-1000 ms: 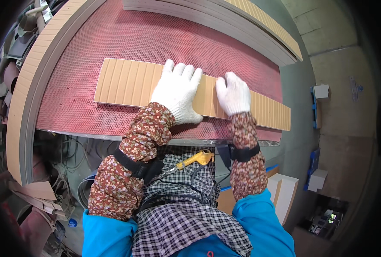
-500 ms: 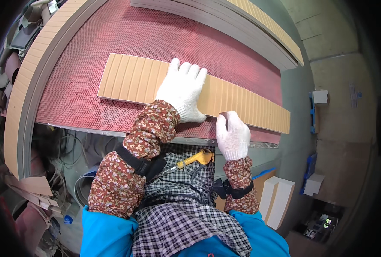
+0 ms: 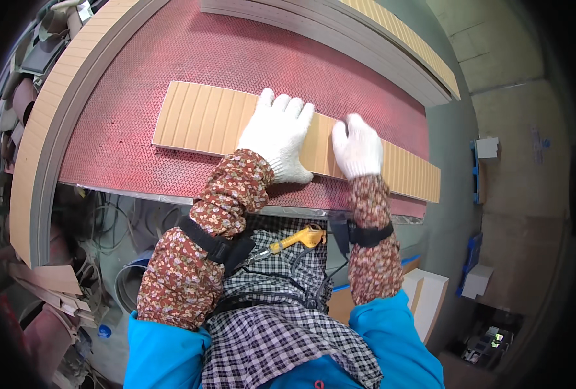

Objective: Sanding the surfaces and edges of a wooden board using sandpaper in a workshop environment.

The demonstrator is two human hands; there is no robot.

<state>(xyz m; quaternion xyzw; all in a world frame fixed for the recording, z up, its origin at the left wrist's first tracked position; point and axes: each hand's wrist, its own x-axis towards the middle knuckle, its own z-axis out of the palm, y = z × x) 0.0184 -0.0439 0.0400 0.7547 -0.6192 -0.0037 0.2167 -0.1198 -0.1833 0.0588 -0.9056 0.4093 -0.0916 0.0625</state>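
A long tan panel strip (image 3: 197,118) with crosswise grooves and a pale edge lies on a red mesh-patterned work surface (image 3: 123,133). My left hand (image 3: 276,139), in a white knit glove, rests flat across its middle with fingers stretched toward the far edge and the thumb out to the right. To the right, my right hand (image 3: 358,149), gloved alike, is over the strip with its fingers curled together near the far edge. Whatever sits between those fingers is hidden in this view. A yellow-handled tool (image 3: 299,238) hangs against my checked apron (image 3: 281,279).
Stacked grooved panels (image 3: 391,58) stand along the far side of the work surface. Another long stack (image 3: 55,123) curves along the left. Beyond it are heaped offcuts (image 3: 42,52). At the lower right stands a white box-like piece (image 3: 427,298); cables (image 3: 110,223) hang below the surface.
My right hand has moved from the strip's near edge up and away, onto its face toward the far edge. A small brown piece showed at its fingertips before. My left hand stays put.
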